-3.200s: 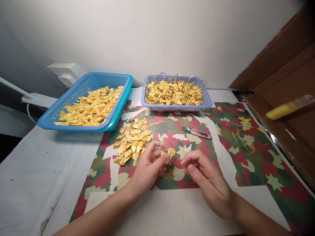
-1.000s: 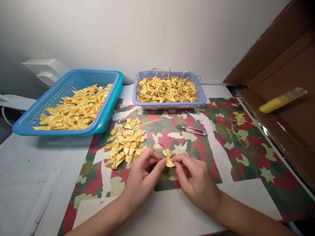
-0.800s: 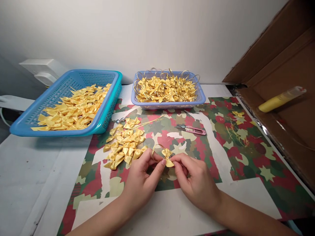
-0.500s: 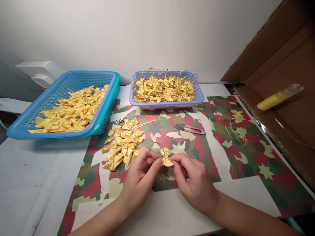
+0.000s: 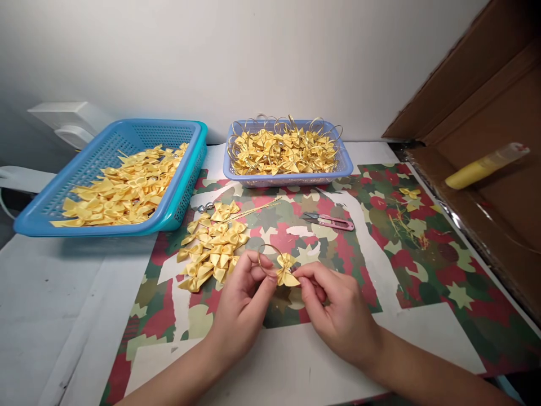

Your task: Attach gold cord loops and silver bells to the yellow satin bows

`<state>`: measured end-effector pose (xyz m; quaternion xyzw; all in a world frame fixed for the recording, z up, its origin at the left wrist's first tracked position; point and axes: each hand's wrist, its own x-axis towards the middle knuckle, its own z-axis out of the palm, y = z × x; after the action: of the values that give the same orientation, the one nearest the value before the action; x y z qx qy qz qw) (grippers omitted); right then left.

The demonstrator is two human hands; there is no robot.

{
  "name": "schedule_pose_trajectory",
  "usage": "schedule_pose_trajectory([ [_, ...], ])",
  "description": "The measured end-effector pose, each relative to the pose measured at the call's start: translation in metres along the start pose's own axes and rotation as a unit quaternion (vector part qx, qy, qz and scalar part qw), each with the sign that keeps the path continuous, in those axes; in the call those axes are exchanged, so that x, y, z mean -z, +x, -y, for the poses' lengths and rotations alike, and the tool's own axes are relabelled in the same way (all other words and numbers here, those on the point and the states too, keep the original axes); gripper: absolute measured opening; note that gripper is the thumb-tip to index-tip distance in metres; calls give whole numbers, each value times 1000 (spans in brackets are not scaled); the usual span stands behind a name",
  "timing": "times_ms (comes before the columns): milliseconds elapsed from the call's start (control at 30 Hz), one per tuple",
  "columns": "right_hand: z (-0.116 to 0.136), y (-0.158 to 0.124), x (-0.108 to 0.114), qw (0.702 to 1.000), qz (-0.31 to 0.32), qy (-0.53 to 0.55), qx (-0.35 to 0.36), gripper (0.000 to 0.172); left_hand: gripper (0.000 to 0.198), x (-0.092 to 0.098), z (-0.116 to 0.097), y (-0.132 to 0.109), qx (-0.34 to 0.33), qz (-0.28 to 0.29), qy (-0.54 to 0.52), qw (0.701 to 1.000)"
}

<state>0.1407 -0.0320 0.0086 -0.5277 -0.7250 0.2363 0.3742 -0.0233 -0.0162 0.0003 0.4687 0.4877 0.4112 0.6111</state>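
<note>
Your left hand [image 5: 245,299] and right hand [image 5: 338,313] pinch the satin bow [image 5: 286,272] between them, long axis toward the table's [image 5: 76,304] near edge.

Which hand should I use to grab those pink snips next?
Probably your right hand: the pink snips lie roughly straight ahead of it, handle end to the right. Your left hand sits farther across and can keep holding the yellow bow.
</note>
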Motion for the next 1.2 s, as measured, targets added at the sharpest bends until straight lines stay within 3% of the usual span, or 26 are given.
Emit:
schedule_pose_trajectory([
  [200,-1,0,0,1000,7,5,0,19,10,0,-1,1,23,18,-2,1000],
  [667,-2,-2,-3,1000,23,14,-16,19,19,-2,0,1,1,30,5,1000],
  [933,0,0,-2,997,27,55,-45,17,20,-3,-3,1,47,45,-47,997],
  [1033,0,0,-3,995,35,69,-61,17,14,-2,-4,2,26,46,-15,998],
  [1200,0,-1,-4,995,39,77,-56,17,13,1,-7,3,-54,11,148,987],
])
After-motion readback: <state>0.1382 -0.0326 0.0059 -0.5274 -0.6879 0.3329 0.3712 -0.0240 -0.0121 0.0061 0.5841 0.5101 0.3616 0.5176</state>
